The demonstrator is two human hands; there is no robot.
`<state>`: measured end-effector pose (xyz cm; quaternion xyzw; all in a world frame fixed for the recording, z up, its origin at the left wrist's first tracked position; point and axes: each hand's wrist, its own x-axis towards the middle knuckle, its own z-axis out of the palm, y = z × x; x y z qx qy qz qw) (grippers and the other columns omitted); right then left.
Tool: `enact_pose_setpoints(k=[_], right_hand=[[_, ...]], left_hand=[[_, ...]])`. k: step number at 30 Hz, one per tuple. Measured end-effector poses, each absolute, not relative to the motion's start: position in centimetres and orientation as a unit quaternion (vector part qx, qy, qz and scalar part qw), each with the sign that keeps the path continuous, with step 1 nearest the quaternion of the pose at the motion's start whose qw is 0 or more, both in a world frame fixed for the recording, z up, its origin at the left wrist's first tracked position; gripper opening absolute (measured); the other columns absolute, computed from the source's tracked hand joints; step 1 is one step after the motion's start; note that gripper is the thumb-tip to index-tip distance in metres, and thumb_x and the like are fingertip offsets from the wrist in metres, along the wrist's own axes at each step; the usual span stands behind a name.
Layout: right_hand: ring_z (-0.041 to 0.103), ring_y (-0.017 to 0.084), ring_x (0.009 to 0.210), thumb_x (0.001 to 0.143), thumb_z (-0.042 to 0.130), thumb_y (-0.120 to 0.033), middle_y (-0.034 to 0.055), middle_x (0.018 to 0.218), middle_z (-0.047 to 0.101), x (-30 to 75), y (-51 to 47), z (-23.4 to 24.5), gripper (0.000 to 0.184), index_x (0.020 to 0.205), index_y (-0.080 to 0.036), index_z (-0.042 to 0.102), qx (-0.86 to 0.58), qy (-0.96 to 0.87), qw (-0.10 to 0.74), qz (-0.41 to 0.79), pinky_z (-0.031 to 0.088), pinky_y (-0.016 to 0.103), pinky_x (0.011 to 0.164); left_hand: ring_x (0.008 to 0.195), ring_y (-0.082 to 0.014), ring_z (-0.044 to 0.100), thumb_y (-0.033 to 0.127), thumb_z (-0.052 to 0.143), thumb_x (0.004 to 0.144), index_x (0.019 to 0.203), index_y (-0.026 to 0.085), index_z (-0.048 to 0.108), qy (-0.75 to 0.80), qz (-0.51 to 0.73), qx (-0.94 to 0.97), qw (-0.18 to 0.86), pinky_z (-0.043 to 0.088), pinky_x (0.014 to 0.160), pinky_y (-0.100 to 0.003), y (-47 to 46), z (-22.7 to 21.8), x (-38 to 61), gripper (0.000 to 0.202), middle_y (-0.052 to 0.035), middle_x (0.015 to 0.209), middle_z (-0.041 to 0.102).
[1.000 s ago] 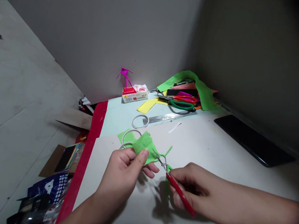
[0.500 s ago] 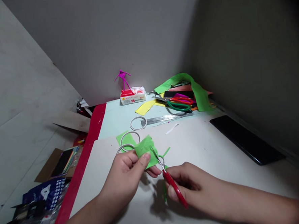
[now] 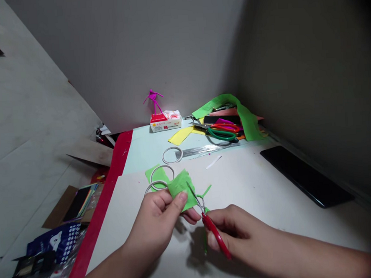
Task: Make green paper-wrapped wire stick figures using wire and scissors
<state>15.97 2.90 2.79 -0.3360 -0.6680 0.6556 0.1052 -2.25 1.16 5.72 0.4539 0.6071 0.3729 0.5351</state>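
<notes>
My left hand point(image 3: 165, 215) pinches a small piece of green crepe paper point(image 3: 181, 188) between thumb and fingers. Red-handled scissors point(image 3: 215, 234) are gripped in my right hand point(image 3: 233, 228), their blades lying along the right edge of that paper. Just behind the blades a twisted wire figure wrapped in green point(image 3: 204, 195) shows partly; I cannot tell what supports it. Two white rings point(image 3: 162, 166) and another green piece point(image 3: 150, 172) lie beyond my left hand.
At the back, a pink wire figure point(image 3: 153, 98) stands on a tissue pack point(image 3: 165, 122). Green-handled scissors point(image 3: 221, 133), yellow paper point(image 3: 180, 136) and a long green strip point(image 3: 249, 122) lie to its right. Thin wires point(image 3: 201, 150) and a third ring sit nearer. A black phone point(image 3: 304, 175) rests on the right.
The view has shifted very slightly. Both hands, the paper and the scissors keep nearly the same positions, the blades still at the paper's right edge.
</notes>
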Motion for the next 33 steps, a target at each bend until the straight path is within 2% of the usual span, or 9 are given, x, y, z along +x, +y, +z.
enact_pose_setpoints(k=[11,21,33], right_hand=[[0.027,0.008,0.055,0.086,0.049,-0.052,-0.0061,0.056,0.031,15.78,2.9,2.87,0.043,0.061,-0.019,0.037,-0.34,-0.659,0.118,0.661,0.024,0.021,0.049],[0.027,0.008,0.055,0.089,0.046,-0.034,-0.0062,0.055,0.031,15.54,3.14,2.75,0.036,0.059,-0.019,0.036,-0.331,-0.681,0.132,0.64,0.026,0.021,0.051],[0.033,0.01,0.062,0.085,0.05,-0.035,-0.004,0.064,0.037,16.05,3.02,2.86,0.027,0.066,-0.018,0.042,-0.348,-0.684,0.101,0.632,0.028,0.022,0.055]], left_hand=[[0.054,-0.0153,0.06,0.04,0.061,0.082,0.058,0.013,0.071,0.604,0.378,0.438,0.548,0.045,0.059,-0.026,1.18,5.66,-2.35,0.037,-0.0062,0.054,0.068],[0.055,-0.0161,0.061,0.042,0.061,0.082,0.058,0.012,0.07,0.602,0.374,0.443,0.549,0.045,0.06,-0.027,1.39,5.61,-2.57,0.039,-0.0077,0.057,0.069],[0.06,-0.0178,0.06,0.039,0.059,0.081,0.058,0.013,0.071,0.614,0.356,0.472,0.523,0.044,0.065,-0.03,1.41,5.54,-2.35,0.037,-0.0089,0.062,0.07]])
